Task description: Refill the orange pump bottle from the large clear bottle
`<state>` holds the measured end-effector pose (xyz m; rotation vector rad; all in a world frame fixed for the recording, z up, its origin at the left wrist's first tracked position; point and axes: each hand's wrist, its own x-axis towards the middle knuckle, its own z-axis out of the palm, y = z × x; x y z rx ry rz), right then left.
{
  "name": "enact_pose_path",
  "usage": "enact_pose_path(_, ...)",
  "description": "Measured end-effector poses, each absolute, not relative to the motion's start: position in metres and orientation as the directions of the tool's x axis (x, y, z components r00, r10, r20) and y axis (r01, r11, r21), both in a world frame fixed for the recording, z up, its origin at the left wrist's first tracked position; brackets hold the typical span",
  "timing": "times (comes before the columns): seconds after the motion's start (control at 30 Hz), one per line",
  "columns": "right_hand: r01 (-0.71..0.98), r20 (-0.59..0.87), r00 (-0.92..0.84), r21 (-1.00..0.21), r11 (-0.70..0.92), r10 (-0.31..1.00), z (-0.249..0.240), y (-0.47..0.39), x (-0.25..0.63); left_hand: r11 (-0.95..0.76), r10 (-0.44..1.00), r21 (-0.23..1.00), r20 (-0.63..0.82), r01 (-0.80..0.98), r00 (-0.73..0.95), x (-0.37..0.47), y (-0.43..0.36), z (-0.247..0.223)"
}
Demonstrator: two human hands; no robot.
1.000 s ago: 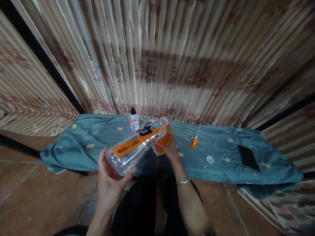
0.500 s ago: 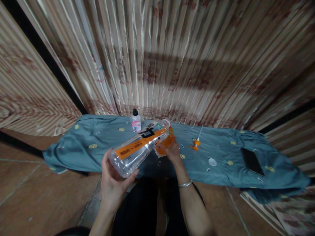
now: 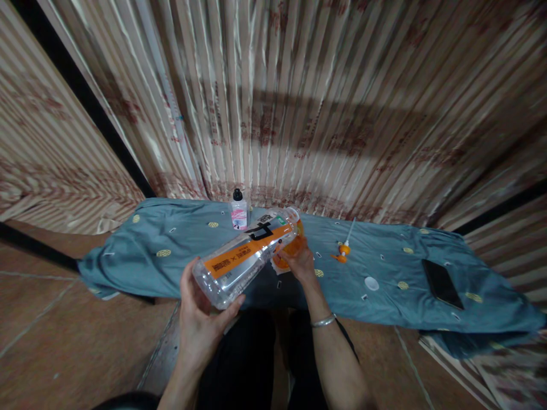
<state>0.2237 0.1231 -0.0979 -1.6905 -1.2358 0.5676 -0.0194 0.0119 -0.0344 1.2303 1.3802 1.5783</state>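
Note:
My left hand (image 3: 205,319) is wrapped round the base of a large clear plastic bottle (image 3: 248,256) with an orange label. The bottle is tilted, its mouth up and to the right. At that mouth end, my right hand (image 3: 302,263) grips an orange bottle (image 3: 293,246), partly covered by my fingers and the clear bottle. The two bottles overlap at their tops; whether they touch, or whether liquid passes between them, I cannot tell. To the right, an orange pump head (image 3: 343,250) with a pale dip tube lies on the cloth.
A teal patterned cloth (image 3: 149,270) covers the low table. Behind the clear bottle stands a small bottle (image 3: 239,212) with a black cap and pink label. A white round disc (image 3: 371,283) and a dark phone (image 3: 442,283) lie at the right. A striped curtain (image 3: 273,114) hangs behind.
The whole view has shifted slightly, with everything appearing a little further right. Both hands keep their grips, and the bottles keep nearly the same tilt.

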Motion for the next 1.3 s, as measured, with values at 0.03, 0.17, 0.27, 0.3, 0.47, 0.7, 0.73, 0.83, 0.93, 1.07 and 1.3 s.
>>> enact_pose_path(0.03,0.473,0.161,0.387,-0.880,-0.046,0.908,-0.100,0.124,0.224,-0.189,0.928,0.979,0.204,0.078,-0.313,-0.018,0.011,-0.033)
enact_pose_path(0.17,0.463,0.187,0.388,-0.886,-0.015,0.902,-0.104,0.125,0.225,-0.182,0.920,0.982,0.187,0.048,-0.345,-0.013,0.009,-0.027)
enact_pose_path(0.27,0.461,0.180,0.380,-0.887,-0.017,0.907,-0.104,0.124,0.225,-0.178,0.921,0.983,0.184,0.049,-0.343,-0.011,0.009,-0.025)
enact_pose_path(0.3,0.461,0.176,0.377,-0.887,-0.019,0.909,-0.103,0.124,0.225,-0.179,0.920,0.982,0.186,0.054,-0.345,-0.011,0.009,-0.025)
enact_pose_path(0.47,0.463,0.165,0.367,-0.886,-0.026,0.915,-0.096,0.121,0.222,-0.176,0.906,0.982,0.188,0.067,-0.379,-0.011,0.009,-0.022)
enact_pose_path(0.7,0.452,0.168,0.385,-0.892,-0.026,0.907,-0.096,0.121,0.219,-0.137,0.922,0.989,0.145,0.048,-0.360,-0.013,0.011,-0.022)
enact_pose_path(0.73,0.449,0.175,0.384,-0.893,-0.017,0.907,-0.096,0.121,0.219,-0.139,0.918,0.989,0.145,0.041,-0.369,-0.012,0.011,-0.023)
enact_pose_path(0.83,0.440,0.183,0.383,-0.898,-0.005,0.906,-0.097,0.122,0.220,-0.163,0.913,0.986,0.159,0.022,-0.376,-0.010,0.011,-0.023)
enact_pose_path(0.93,0.419,0.170,0.383,-0.908,-0.007,0.908,-0.097,0.122,0.221,-0.180,0.922,0.983,0.178,0.027,-0.344,-0.009,0.011,-0.023)
enact_pose_path(1.07,0.408,0.163,0.394,-0.913,-0.013,0.904,-0.096,0.121,0.221,-0.183,0.921,0.982,0.187,0.042,-0.341,-0.009,0.010,-0.023)
enact_pose_path(1.3,0.415,0.144,0.391,-0.909,-0.034,0.909,-0.092,0.120,0.221,-0.195,0.919,0.979,0.205,0.062,-0.336,-0.010,0.010,-0.023)
